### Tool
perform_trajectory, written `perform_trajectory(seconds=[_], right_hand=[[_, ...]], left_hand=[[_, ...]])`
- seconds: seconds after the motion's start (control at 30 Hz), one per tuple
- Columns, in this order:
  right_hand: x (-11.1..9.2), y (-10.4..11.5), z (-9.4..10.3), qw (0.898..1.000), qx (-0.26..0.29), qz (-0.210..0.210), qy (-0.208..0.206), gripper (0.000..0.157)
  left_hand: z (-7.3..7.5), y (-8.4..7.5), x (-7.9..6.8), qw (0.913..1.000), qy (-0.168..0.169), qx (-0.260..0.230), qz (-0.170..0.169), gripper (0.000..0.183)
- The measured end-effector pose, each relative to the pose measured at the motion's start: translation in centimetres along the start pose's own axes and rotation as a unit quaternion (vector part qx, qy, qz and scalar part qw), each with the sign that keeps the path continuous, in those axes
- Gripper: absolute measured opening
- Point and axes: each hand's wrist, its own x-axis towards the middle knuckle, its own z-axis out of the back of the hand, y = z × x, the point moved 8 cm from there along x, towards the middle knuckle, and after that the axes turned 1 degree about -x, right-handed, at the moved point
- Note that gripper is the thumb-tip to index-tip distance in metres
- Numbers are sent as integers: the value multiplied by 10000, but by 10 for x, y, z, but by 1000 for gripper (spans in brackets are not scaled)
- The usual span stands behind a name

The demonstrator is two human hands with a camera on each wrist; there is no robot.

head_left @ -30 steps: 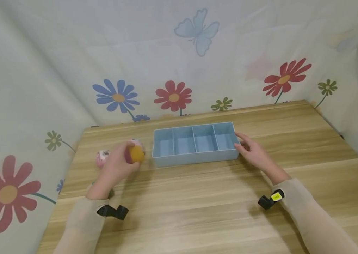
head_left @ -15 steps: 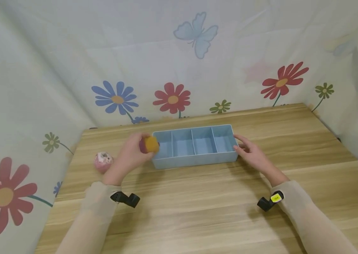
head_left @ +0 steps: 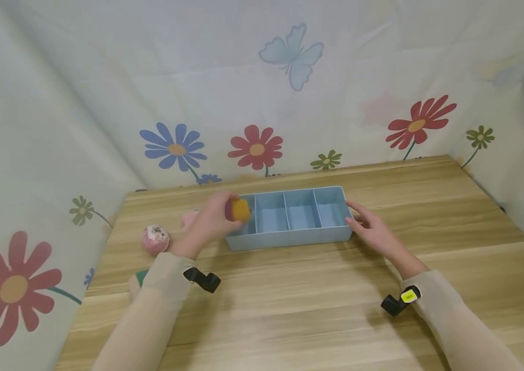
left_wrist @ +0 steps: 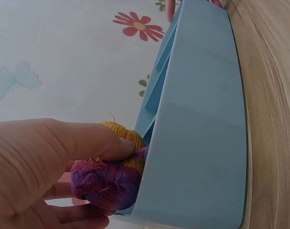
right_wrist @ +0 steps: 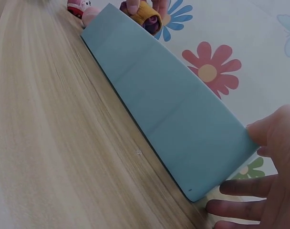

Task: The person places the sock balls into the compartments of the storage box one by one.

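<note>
In the head view my left hand [head_left: 211,221] pinches a ball of yarn [head_left: 241,211], mustard yellow on one side and purple on the other. It is over the left-end compartment of a light blue divided box [head_left: 290,238]. The left wrist view shows the yarn ball [left_wrist: 107,183] at the box rim, with thumb on top and fingers below. My right hand [head_left: 373,229] rests at the box's right end. In the right wrist view its thumb touches the rim corner of the box [right_wrist: 183,119], and its fingers lie fairly straight by the end wall.
Left of the box sits a pink-and-white round toy [head_left: 155,239]. Another pink object [head_left: 190,218] is partly hidden behind my left hand. A green-topped item [head_left: 141,276] shows beside my left sleeve. A flowered curtain [head_left: 290,113] hangs behind the wooden table [head_left: 290,309].
My left hand has carried the yarn ball rightward, from beside the pink objects to above the box's left compartment. My right hand has stayed at the box's right end.
</note>
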Motion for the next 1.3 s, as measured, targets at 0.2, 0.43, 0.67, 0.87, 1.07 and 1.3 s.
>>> perform_trajectory(seconds=[0.2, 0.43, 0.67, 0.87, 1.07, 1.3], right_hand=[[0, -1, -3, 10000, 13, -34, 30, 57], [-1, 2, -2, 10000, 79, -46, 31, 57], [0, 4, -4, 9998, 146, -95, 73, 57], [0, 5, -2, 9998, 136, -144, 40, 58], [-1, 4, 0, 9999, 74, -129, -18, 57], [-1, 0, -1, 9998, 83, -204, -37, 57]], left_hand=[[-10, 4, 5, 9997, 115, 193, -108, 54], [-20, 5, 9, 9968, 322, 716, -122, 52], [-29, 9, 8, 9929, 541, 1048, -181, 46], [-27, 6, 4, 9936, 546, 924, -363, 44], [-15, -1, -2, 9947, 266, 740, -665, 47], [-9, 1, -8, 9942, 286, 787, -678, 50]])
